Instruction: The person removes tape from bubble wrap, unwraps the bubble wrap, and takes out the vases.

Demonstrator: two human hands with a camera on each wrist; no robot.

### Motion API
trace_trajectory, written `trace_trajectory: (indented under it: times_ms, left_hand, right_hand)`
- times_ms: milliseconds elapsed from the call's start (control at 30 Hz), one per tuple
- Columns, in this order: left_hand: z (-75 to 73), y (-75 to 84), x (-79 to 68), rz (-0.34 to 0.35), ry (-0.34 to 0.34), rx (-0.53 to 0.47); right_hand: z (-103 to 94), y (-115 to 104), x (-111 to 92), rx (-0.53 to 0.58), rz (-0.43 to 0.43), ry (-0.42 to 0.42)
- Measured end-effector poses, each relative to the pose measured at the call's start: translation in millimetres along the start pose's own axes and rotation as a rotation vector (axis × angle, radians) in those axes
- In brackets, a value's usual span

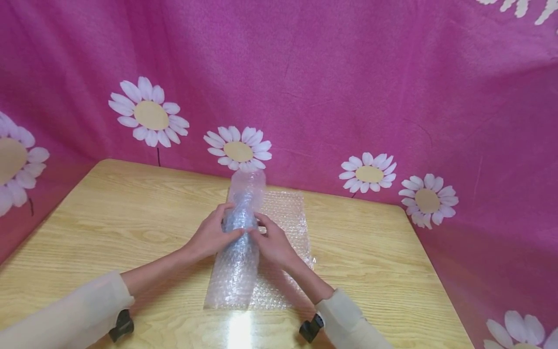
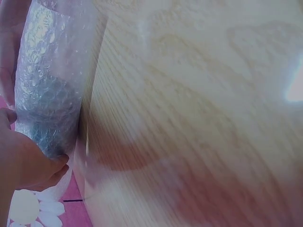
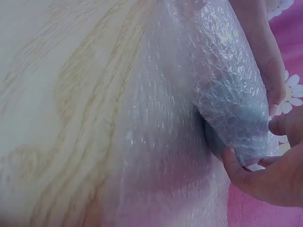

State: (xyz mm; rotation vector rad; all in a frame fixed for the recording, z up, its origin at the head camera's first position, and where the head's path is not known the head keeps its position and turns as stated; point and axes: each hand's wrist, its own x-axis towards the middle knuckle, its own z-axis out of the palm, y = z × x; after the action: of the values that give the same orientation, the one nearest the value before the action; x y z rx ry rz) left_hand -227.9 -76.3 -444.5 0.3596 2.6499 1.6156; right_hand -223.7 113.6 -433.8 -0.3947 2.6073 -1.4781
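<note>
A bluish-grey rounded object (image 3: 214, 140) lies inside a roll of clear bubble wrap (image 1: 237, 281) in the middle of the table. Its edge peeks out under the wrap in the right wrist view; the film hides the rest, so I cannot tell its kind. My left hand (image 1: 212, 233) grips the roll from the left, thumb on top and fingers along the far side. From the right, my right hand (image 1: 274, 242) holds the same roll, its thumb close to the left thumb. In the right wrist view its fingertips (image 3: 230, 156) sit at the wrap's edge.
A flat part of the bubble wrap sheet (image 1: 287, 213) spreads to the right of the roll on the wooden table (image 1: 362, 252). The roll's far end reaches the table's back edge. A pink cloth with daisies (image 1: 305, 97) hangs behind and at both sides.
</note>
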Motion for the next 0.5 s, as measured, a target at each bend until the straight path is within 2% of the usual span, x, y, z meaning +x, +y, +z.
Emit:
trace_trajectory:
  times_ms: [333, 500]
  left_hand:
    - [-9.7, -8.7, -4.6, -0.052, 0.000, -0.074]
    - [-12.6, -8.7, -6.4, -0.081, -0.007, -0.109]
  right_hand:
    - [6.7, -7.1, 5.6, -0.050, -0.046, 0.004]
    - [8.4, -6.8, 6.5, -0.033, -0.052, 0.010]
